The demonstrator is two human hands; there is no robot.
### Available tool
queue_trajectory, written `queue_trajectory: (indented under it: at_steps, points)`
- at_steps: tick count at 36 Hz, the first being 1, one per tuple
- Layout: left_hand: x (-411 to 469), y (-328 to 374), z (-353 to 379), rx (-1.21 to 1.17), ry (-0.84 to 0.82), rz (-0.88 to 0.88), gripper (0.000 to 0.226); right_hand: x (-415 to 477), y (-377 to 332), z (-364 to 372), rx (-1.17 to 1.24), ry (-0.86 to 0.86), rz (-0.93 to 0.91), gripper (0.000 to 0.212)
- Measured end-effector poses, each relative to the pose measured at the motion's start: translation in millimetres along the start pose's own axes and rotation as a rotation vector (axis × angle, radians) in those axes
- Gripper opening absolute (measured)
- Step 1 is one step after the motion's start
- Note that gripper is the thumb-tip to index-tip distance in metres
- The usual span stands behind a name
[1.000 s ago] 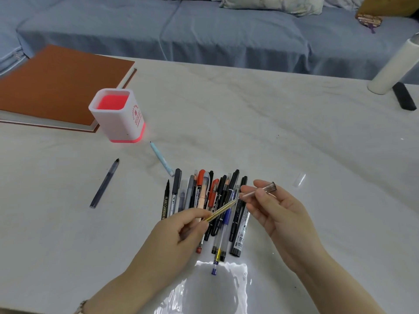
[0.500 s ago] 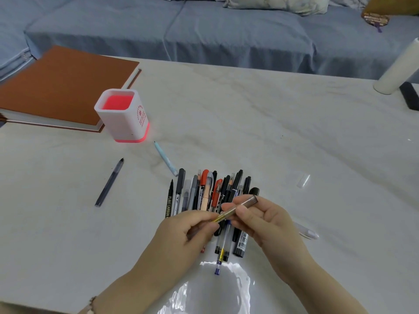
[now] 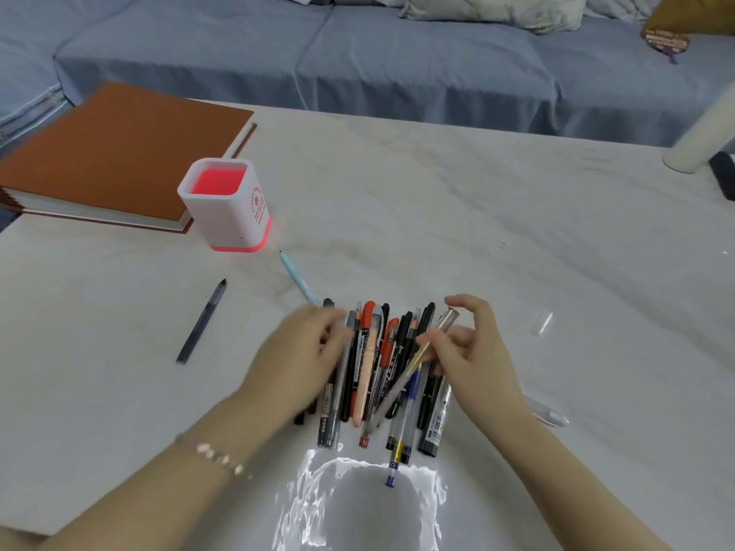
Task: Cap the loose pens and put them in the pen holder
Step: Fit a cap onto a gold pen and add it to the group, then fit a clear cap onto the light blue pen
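A pile of several pens (image 3: 368,351) lies side by side on the white table, near its front. My right hand (image 3: 481,355) pinches a thin clear pen with a gold refill (image 3: 413,369), capped at its far end and slanting over the pile. My left hand (image 3: 302,351), blurred, hovers palm down over the pile's left side and holds nothing. The white pen holder (image 3: 226,216), pink inside and at its base, stands upright to the far left with nothing in it. A dark pen (image 3: 201,322) and a light blue pen (image 3: 298,282) lie uncapped between holder and pile.
A clear cap (image 3: 541,323) lies right of the pile, and a white pen (image 3: 551,416) shows behind my right wrist. A brown book (image 3: 115,157) lies behind the holder. A white cylinder (image 3: 704,133) and a black object (image 3: 726,177) sit at the far right edge.
The cap went onto the thin pen. My left hand let go of that pen and moved left over the pile; my right hand alone holds it now.
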State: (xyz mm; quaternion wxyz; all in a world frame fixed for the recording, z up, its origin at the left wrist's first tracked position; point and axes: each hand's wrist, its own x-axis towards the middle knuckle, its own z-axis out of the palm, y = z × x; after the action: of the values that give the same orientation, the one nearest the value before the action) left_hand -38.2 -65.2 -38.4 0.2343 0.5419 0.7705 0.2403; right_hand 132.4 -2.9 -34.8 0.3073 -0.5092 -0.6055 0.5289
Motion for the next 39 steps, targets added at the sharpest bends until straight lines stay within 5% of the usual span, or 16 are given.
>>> queue_trajectory:
  at_steps: [3, 12, 20, 29, 35, 39]
  points:
    - [34, -15, -8, 0.187, 0.126, -0.062, 0.038, 12, 5, 2, -0.191, 0.000, -0.081, 0.017]
    - [82, -33, 0, 0.273, 0.068, -0.307, 0.034, 18, 17, 1, -0.623, -0.170, -0.217, 0.013]
    - [82, -42, -1, 0.211, 0.205, -0.217, 0.013, 8, 34, -62, -0.680, -0.051, -0.208, 0.018]
    - [46, 7, 1, 0.067, 0.124, 0.029, 0.034, 1, 53, -113, -0.952, -0.187, 0.081, 0.030]
    - [16, 28, 3, -0.087, 0.061, 0.089, 0.026, -2, 56, -111, -0.935, -0.193, 0.036, 0.012]
    - [-3, 33, 4, -0.239, -0.054, 0.078, 0.021, -9, 42, -99, -0.643, -0.078, -0.020, 0.010]
